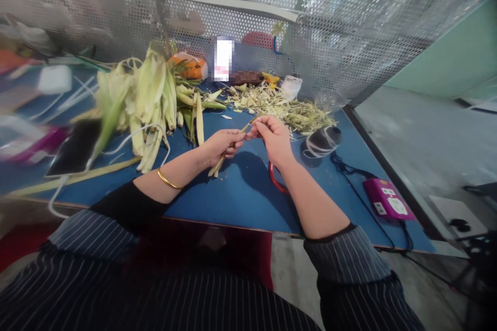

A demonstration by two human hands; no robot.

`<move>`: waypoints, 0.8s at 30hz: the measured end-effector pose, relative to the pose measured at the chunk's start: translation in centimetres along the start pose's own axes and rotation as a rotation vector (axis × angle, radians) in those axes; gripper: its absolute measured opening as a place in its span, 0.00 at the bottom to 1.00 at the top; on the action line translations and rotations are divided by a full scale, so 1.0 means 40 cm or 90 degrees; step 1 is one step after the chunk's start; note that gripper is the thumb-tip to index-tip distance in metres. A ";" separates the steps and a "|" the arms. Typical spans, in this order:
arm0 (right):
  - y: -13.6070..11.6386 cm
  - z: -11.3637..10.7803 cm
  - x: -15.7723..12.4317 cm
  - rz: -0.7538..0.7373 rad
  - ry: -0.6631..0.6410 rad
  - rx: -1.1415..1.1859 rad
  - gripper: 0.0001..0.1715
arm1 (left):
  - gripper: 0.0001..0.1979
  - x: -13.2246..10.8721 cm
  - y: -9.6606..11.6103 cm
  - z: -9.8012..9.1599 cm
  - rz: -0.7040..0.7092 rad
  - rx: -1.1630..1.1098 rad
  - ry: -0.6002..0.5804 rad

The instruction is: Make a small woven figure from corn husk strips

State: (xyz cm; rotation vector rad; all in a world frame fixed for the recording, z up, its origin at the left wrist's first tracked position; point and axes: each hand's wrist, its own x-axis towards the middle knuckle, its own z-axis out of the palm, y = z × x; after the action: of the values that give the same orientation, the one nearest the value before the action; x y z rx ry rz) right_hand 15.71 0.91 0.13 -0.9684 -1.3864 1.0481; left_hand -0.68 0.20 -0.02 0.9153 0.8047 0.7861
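Note:
My left hand (224, 146) is closed round a thin, folded strip of corn husk (216, 169), whose split lower ends stick out below the fingers. Just to its right, my right hand (274, 137) pinches the upper end of the same strip, fingertips almost touching the left ones. Under my right wrist lies a red curved handle (276, 180), the rest of it hidden by the arm. To the left of both hands rises a large heap of pale green corn husks (149, 95). Beyond my right hand spreads a pile of shredded husk scraps (306, 115).
A dark spool wrapped with white cord (323, 141) lies right of my hands. A magenta power strip (388, 199) with black cables sits near the right edge of the blue table (233, 207). At left is a dark phone (75, 147); a perforated metal screen (240, 15) stands behind.

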 end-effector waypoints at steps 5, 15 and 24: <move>0.000 0.002 -0.004 -0.016 -0.009 -0.018 0.09 | 0.05 0.008 0.007 -0.007 0.033 -0.022 0.039; 0.010 0.016 -0.010 0.000 -0.072 -0.005 0.07 | 0.05 0.005 0.018 -0.013 0.120 0.023 0.113; 0.004 0.031 -0.022 -0.007 -0.125 -0.040 0.07 | 0.09 0.002 0.021 -0.016 0.153 0.094 0.176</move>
State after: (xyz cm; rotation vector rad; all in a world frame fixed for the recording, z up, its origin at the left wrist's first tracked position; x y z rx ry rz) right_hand 14.55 0.00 -0.28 -0.9209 -1.5924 1.1203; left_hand -1.37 0.81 0.46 1.0616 1.0159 1.0917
